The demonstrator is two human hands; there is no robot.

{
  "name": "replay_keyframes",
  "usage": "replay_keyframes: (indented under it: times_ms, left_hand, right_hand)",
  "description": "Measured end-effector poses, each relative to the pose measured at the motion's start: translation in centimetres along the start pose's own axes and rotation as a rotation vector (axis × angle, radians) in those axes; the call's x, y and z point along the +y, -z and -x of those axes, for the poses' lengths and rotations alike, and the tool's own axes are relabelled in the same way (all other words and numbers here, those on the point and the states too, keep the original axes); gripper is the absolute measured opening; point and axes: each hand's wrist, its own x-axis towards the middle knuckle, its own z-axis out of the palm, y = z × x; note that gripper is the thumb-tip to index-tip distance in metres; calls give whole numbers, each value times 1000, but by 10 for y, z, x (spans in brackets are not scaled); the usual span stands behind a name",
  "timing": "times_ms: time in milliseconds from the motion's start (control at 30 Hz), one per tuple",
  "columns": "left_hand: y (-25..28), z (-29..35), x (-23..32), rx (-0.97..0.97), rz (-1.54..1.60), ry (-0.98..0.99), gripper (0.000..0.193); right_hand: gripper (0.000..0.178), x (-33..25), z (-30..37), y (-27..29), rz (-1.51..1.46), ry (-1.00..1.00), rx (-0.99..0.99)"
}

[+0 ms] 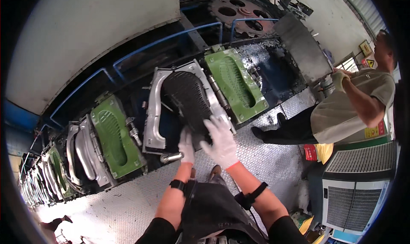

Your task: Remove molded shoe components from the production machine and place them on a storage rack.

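Observation:
A black, ridged shoe sole [184, 90] lies in a silver metal mould [154, 128] straight ahead of me. My left hand [186, 149], in a white glove, is at the near, narrow end of the sole, along its left edge. Its fingers are stretched forward and look close together; part of the thumb side is hard to make out. My right hand [222, 142], also gloved in white, is open at the right edge of that same end, fingers spread. A metal cylinder fitting [171, 157] sits just left of my left hand.
Green sole-shaped mould plates [235, 83] flank the silver mould, with more moulds [77, 154] curving away left. Blue rails [171, 41] run behind. A person [354, 101] stands at the right, near a grey-green machine cabinet [356, 197]. The floor is patterned metal plate [141, 201].

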Motion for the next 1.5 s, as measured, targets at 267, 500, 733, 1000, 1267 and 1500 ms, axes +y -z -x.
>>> replay_keyframes:
  times_ms: [267,500,733,1000,1267,1500]
  left_hand:
    - [-42,-61,-45,7,1307,696,45]
    - [-9,-11,-19,-18,977,788,45]
    - [6,38,2,-24,996,883,41]
    - [-4,1,-78,-262,1276,792,44]
    - [-23,-77,-62,47,982,670,49]
    - [-67,-44,19,527,673,653,52]
  right_hand:
    - [77,24,-41,-43,137,162,-157]
    - [84,17,-55,-38,93,95,-130]
    - [61,43,-129,1,-850,-315,87]
    - [56,113,-82,60,-2040,-814,29]
    - [63,182,50,107,-2093,-1039,44]
    - [59,288,26,200,-2006,-942,455]
